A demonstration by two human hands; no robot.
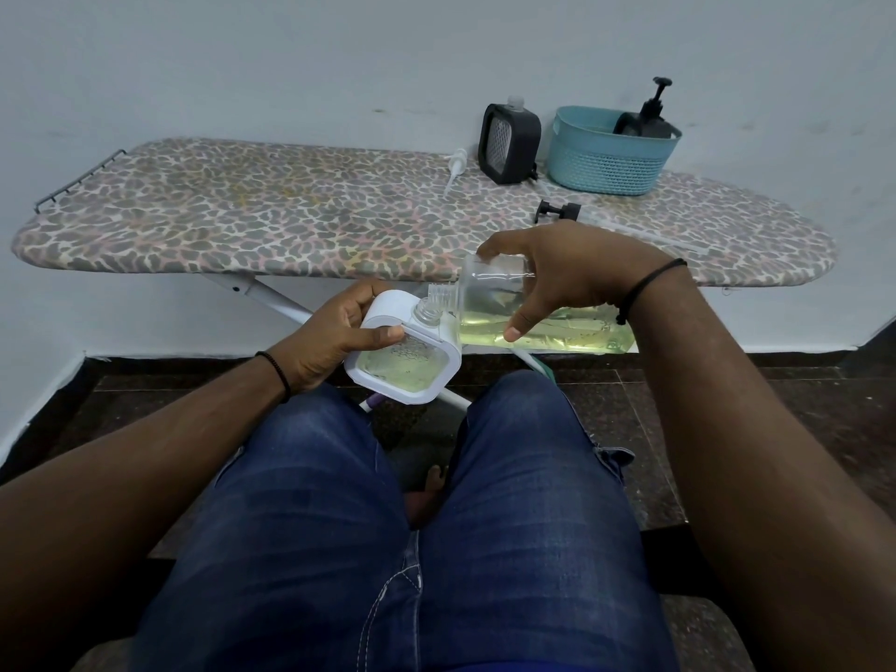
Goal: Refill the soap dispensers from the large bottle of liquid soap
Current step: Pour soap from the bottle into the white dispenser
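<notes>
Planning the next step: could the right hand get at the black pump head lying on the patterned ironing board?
Probably not yet: the right hand grips the large clear soap bottle. Otherwise the black pump head lies unobstructed just beyond it.

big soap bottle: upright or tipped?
Tipped. The large bottle, gripped by the right hand, lies near horizontal, its open neck at the white dispenser mouth.

a pale blue-white wall (291, 65) backs an ironing board (291, 211) with a leopard-print cover on white legs (281, 300). the dark floor (800, 380) looks like speckled stone tile. light is soft and even.
</notes>
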